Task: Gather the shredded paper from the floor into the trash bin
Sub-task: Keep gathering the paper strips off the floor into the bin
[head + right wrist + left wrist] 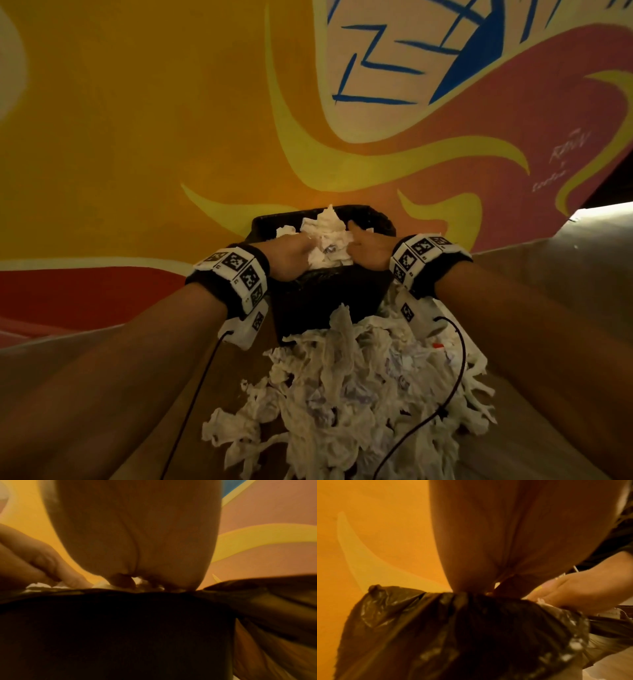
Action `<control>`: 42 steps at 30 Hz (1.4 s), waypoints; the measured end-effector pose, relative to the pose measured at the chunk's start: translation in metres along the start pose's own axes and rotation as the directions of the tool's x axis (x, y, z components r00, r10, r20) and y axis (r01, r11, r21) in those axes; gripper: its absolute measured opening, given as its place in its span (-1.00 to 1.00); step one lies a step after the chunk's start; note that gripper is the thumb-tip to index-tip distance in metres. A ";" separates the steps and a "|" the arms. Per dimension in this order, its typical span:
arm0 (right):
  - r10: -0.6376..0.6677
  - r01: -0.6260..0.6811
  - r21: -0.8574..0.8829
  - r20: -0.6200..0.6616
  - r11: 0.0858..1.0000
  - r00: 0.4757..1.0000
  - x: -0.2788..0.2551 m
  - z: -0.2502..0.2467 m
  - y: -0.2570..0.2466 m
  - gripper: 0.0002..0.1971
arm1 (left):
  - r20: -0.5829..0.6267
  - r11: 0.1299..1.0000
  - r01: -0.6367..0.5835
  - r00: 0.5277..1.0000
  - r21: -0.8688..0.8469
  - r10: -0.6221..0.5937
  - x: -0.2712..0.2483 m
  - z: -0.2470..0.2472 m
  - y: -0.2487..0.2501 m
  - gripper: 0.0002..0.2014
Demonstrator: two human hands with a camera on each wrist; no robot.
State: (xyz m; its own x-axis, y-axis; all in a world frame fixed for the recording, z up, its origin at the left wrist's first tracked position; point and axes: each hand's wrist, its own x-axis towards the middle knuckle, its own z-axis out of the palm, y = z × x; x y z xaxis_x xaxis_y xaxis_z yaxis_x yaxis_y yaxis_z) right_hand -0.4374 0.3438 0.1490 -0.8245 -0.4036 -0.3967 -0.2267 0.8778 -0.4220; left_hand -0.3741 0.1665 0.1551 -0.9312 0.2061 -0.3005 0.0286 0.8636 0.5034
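Most of the shredded paper [346, 404] lies heaped on the floor at the lower centre, so I judge plenty left. Above it, my left hand [291, 251] and right hand [368, 248] clutch one wad [329, 240] over the trash bin [308, 301].

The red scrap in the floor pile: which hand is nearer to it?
Right. The right hand is over the bin, on the red scrap's side; the left hand is across.
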 end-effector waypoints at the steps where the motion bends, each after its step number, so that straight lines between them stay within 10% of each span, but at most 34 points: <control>1: 0.003 -0.005 -0.019 -0.063 1.000 0.998 0.000 0.002 0.001 -0.38 | 0.041 0.998 0.023 0.999 0.063 -0.025 -0.001 -0.001 0.000 -0.76; 4: 0.008 -0.039 -0.101 -0.287 0.994 0.958 0.004 0.007 0.005 -0.45 | -0.043 0.990 -0.002 0.999 0.142 0.009 0.000 0.000 -0.004 -0.48; 8: 0.001 -0.091 -0.295 -0.290 0.951 0.957 0.004 0.000 0.006 -0.85 | -0.407 0.992 -0.044 0.909 0.117 0.088 0.004 0.008 -0.014 -0.78; 11: -0.050 -0.068 -0.257 -0.427 0.964 0.903 0.003 0.002 0.007 -0.78 | -0.487 0.987 -0.066 0.864 0.144 0.128 0.004 0.009 -0.013 -0.84; 17: -0.092 0.093 -0.019 -0.434 0.996 0.896 -0.003 0.006 -0.005 -0.80 | -0.328 0.992 -0.086 0.938 0.089 0.111 -0.001 0.012 -0.002 -0.78; 28: -0.005 0.044 -0.223 0.172 0.974 0.985 -0.008 0.000 -0.011 -0.52 | 0.173 0.964 0.085 0.976 0.253 -0.132 0.007 0.013 0.012 -0.47; 35: 0.050 -0.020 -0.156 0.194 0.988 0.980 0.010 0.008 -0.014 -0.70 | 0.245 0.962 0.148 0.948 0.230 -0.205 0.016 0.016 0.019 -0.28; 42: -0.172 0.172 -0.240 0.020 0.955 0.985 -0.008 0.003 -0.004 -0.58 | 0.056 0.975 -0.039 0.998 0.221 0.027 -0.008 -0.006 -0.003 -0.64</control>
State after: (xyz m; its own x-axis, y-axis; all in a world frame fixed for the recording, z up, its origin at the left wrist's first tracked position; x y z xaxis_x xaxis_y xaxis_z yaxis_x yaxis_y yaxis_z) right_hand -0.4282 0.3432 0.1516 -0.7625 -0.5538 -0.3347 -0.4828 0.8313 -0.2755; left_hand -0.3686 0.1592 0.1606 -0.9083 0.2550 -0.3316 0.1445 0.9352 0.3234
